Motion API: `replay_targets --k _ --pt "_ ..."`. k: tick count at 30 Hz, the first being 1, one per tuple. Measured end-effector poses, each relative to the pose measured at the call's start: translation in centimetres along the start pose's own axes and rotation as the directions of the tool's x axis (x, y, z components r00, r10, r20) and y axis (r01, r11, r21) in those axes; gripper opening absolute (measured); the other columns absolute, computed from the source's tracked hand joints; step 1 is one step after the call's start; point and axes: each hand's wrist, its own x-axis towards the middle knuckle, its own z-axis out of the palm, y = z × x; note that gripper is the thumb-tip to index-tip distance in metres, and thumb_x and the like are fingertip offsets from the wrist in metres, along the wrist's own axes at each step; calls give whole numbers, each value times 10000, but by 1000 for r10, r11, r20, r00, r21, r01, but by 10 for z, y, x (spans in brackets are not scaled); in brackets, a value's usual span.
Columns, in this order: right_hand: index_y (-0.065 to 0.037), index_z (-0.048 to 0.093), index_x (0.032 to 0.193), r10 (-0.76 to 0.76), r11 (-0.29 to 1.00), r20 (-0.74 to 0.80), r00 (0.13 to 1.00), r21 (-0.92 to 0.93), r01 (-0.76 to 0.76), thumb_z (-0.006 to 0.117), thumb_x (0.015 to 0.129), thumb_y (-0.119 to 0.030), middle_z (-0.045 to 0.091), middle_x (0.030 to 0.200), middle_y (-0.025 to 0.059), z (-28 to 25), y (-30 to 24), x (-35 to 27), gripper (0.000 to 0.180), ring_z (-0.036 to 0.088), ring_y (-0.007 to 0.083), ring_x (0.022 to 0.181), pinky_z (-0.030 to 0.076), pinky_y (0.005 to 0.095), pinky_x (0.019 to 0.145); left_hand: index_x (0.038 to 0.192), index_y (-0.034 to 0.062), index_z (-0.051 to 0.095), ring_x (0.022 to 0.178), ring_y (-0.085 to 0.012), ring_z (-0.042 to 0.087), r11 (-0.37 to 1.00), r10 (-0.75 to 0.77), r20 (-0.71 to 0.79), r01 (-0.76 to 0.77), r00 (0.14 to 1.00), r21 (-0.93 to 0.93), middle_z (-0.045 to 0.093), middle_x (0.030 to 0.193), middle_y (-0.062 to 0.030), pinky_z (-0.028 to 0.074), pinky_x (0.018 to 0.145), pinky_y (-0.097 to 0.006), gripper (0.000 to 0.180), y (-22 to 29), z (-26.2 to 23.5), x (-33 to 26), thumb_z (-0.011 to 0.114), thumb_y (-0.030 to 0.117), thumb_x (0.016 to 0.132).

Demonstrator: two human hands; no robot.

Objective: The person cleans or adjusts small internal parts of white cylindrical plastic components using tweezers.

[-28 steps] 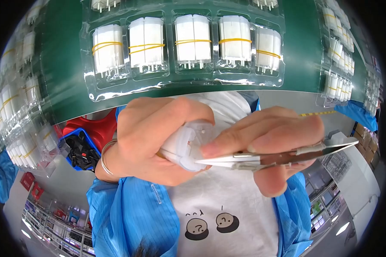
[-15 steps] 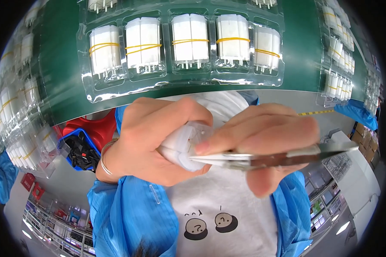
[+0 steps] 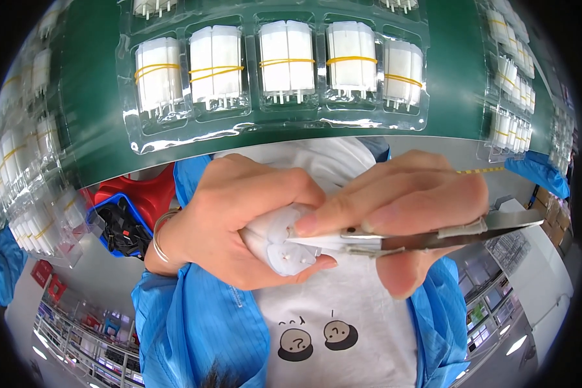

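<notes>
My left hand [image 3: 239, 216] is wrapped round a bundle of white cylindrical parts [image 3: 283, 255], its round ends turned right, with small pins on them. My right hand [image 3: 401, 213] grips a pair of metal tweezers [image 3: 498, 227] with pale, pointed tips. Those tips reach the end faces of the bundle, near the pins; exactly what they touch I cannot make out. My right index fingertip lies close by the upper cylinder. The rest of the bundle is hidden inside my left palm.
Ahead on the green table [image 3: 459, 84] lies a clear plastic tray [image 3: 271, 126] of similar white bundles, each banded in yellow. More such trays stand at both sides. A blue bin [image 3: 136, 210] of black items sits by a red stool [image 3: 155, 197] at lower left.
The bundle has turned and dropped a little in my left hand, so more of its end faces and pins show. My right hand and the tweezers have shifted slightly.
</notes>
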Motion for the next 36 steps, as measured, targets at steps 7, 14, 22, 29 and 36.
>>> replay_targets --k 7,14,22,29,36 --pt "77 563 823 1 948 -239 971 -309 -77 724 727 -267 655 831 193 19 -4 -7 392 647 238 663 537 276 538 778 27 574 525 -251 569 998 -57 13 56 998 39 578 657 -84 429 452 -284 270 -5 3 -2 755 112 598" --pt "61 595 788 211 918 -205 956 -295 -266 765 644 -150 655 851 193 19 -14 -9 306 656 260 722 550 310 602 797 23 575 581 -259 590 995 -91 23 90 996 41 590 701 -94 452 495 -290 280 -7 2 -3 754 106 598" --pt "80 398 990 15 995 -137 990 95 -2 659 782 -279 590 821 331 6 1 -3 490 651 351 760 557 406 592 881 -1 575 634 -221 615 994 -74 -151 61 986 -86 600 727 -98 472 545 -261 435 -12 2 -5 807 174 558" --pt "67 370 921 35 994 -193 981 111 -13 633 805 -278 567 740 332 17 -4 -5 448 650 358 671 559 399 552 846 -22 531 468 -136 496 997 76 -407 -69 910 33 537 651 -61 400 423 -226 475 -16 19 -9 824 229 568" --pt "68 374 913 96 994 -268 959 82 -77 640 803 -280 580 764 336 23 -9 -7 452 653 335 670 558 373 546 794 7 511 427 -75 408 990 10 -394 47 919 136 480 632 -13 342 402 -186 446 -18 19 -20 832 209 559"
